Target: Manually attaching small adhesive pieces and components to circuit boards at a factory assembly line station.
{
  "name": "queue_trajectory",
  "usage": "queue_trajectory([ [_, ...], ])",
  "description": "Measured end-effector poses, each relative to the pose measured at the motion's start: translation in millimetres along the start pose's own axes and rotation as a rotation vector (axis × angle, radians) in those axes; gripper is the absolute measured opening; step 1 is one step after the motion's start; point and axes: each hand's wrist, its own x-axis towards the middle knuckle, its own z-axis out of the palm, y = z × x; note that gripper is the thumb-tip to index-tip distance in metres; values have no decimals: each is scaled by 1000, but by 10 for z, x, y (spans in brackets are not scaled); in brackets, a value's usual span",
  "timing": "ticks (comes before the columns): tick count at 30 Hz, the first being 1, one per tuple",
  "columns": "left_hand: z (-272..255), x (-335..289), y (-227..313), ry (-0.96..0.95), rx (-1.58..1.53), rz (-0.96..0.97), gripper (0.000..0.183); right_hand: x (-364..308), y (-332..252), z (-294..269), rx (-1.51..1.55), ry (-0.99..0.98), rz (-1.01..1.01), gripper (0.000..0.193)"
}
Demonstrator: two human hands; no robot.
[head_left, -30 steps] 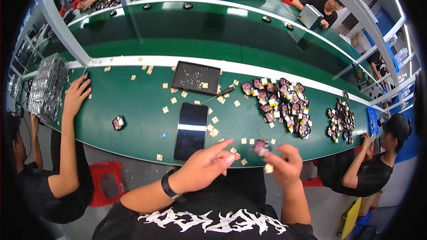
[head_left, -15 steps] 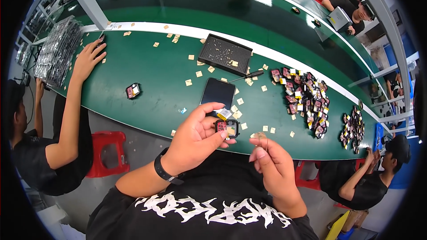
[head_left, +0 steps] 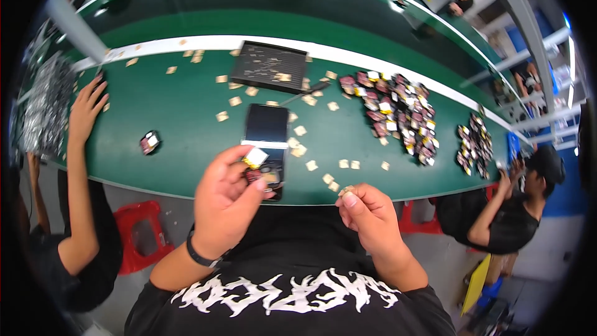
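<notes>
My left hand (head_left: 224,205) is closed around a small black device case (head_left: 271,180) with reddish inner parts. A white and yellow battery-like piece (head_left: 255,157) sticks up from it between thumb and fingers. To its right, my right hand (head_left: 373,214) pinches a small beige piece (head_left: 346,191) between thumb and forefinger, apart from the case. Just beyond my left hand lies a dark flat phone-like slab (head_left: 267,126), its near end partly behind the held case. Small beige squares (head_left: 312,165) are scattered on the green table (head_left: 193,124).
A black ribbed tray (head_left: 234,76) and a screwdriver (head_left: 316,88) lie farther back. Similar devices are heaped at right (head_left: 401,112) and far right (head_left: 474,143); one device (head_left: 150,142) lies alone at left. Other people sit on both sides; stacked clear trays (head_left: 46,109) stand far left.
The view has turned, so the table's contents sit farther left. My left hand has tilted the case, and the battery-like piece shows more. My right fingers have closed more tightly on the beige piece.
</notes>
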Motion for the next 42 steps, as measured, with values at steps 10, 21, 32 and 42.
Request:
queue_trajectory([
  [10,-53,-32,-234,36,122,-32,49,-1116,361,-1046,135,513,-1,27],
  [21,207,0,-246,-165,109,-92,52,-1220,426,-922,-246,743,-12,18],
  [32,-35,-131,-186,-83,20,-121,29,-898,254,-1109,-1453,828,-431,26],
  [42,195,-97,-189,-158,-96,-158,24,-357,-361,185,-38,-73,163,21],
])
